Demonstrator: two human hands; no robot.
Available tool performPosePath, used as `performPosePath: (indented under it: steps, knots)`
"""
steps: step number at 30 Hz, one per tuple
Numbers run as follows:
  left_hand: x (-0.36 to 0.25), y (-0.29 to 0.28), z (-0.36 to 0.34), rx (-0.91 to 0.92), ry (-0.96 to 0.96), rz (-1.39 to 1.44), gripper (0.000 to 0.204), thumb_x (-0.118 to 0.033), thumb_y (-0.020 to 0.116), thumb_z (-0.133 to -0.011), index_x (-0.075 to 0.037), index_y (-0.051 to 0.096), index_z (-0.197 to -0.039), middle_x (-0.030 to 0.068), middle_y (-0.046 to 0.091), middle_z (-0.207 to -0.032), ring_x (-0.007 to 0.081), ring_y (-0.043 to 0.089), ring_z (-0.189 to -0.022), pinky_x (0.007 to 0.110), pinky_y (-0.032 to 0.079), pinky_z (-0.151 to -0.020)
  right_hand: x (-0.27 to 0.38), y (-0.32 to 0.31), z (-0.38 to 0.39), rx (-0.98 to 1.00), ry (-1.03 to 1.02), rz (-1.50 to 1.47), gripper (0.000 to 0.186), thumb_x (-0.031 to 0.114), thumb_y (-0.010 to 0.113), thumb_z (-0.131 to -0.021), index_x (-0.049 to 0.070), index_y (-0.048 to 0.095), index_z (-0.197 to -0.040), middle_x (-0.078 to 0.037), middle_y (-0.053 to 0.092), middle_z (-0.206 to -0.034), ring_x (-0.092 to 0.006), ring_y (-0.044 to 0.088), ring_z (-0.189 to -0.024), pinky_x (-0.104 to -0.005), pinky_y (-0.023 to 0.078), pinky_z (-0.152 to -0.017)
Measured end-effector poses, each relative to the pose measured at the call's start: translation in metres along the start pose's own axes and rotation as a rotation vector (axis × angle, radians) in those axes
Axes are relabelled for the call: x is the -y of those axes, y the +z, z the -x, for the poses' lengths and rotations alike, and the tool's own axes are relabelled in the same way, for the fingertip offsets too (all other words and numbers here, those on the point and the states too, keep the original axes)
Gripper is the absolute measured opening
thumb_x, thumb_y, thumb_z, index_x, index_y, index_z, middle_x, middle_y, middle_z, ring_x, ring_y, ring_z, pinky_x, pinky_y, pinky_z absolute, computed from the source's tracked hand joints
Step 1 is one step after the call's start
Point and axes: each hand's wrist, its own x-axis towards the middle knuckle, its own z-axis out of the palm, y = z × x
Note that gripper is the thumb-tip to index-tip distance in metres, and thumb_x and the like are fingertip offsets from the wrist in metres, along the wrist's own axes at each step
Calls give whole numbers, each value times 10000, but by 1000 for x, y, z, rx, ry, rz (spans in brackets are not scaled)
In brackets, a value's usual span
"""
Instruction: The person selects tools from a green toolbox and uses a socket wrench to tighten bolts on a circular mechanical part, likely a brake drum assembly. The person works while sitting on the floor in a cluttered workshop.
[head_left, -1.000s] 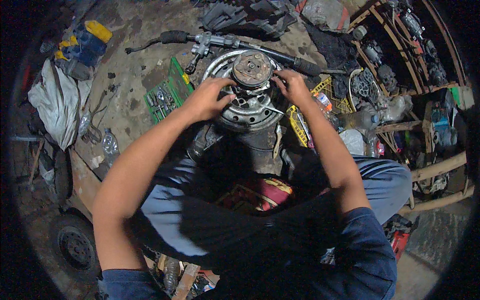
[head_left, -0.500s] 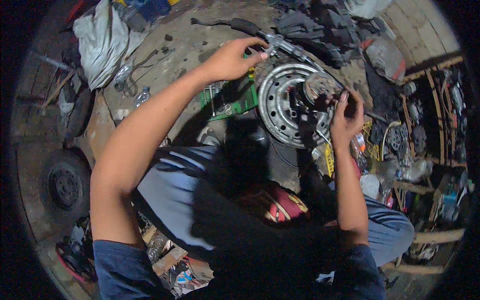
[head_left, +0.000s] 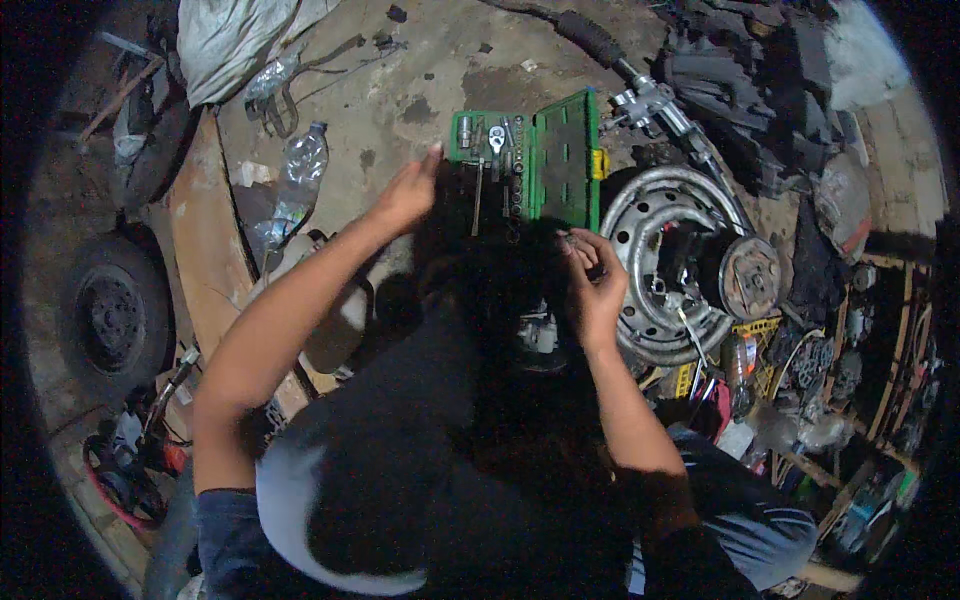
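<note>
Your left hand (head_left: 408, 197) is just beside an open green plastic case (head_left: 545, 165) of metal tools, which lies on the grey, stained concrete floor (head_left: 400, 70). The case is to the right of that hand's fingertips and ahead of your right hand (head_left: 592, 275), a little to its left. Its long axis runs away from you, so your left hand is nearer the tool side and your right hand nearer the near end of the raised lid (head_left: 570, 140). A silver metal ratchet with a round head (head_left: 497, 140) sits in the tool side, right of your left hand, its length pointing roughly toward you. Dark shadow hides the near end of the case.

Your left hand's fingers reach forward, close together; you can't tell from this view whether they touch the case edge. Your right hand is half curled, thumb and forefinger drawn near each other; whether they pinch something small can't be told.

To the right of your right hand lies a silver steel wheel rim with round holes (head_left: 642, 240), and on its far side a rusty, round-faced metal pulley unit (head_left: 752, 277). A clear, crumpled plastic bottle (head_left: 303, 165) lies left of your left hand.
</note>
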Motion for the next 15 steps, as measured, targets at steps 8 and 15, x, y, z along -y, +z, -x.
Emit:
performPosePath:
  steps: [8, 15]
  knots:
    - [11, 104, 10, -56, 303, 394, 434, -356, 427, -1075, -34, 688, -1201, 200, 719, -1072, 333, 691, -1037, 427, 518, -939, -14, 21, -38, 71, 673, -673, 326, 162, 593, -1024, 23, 577, -1318, -87, 691, -1121, -174, 669, -1021, -270, 541, -908]
    - [-22, 105, 23, -156, 162, 812, 313, -252, 573, -1043, -1, 683, -1193, 138, 738, -1077, 142, 665, -945, 315, 528, -849, 10, 34, -46, 120, 632, -845, 485, 193, 580, -1030, 43, 432, -1467, -126, 637, -1311, -230, 657, -1151, -350, 537, -1003]
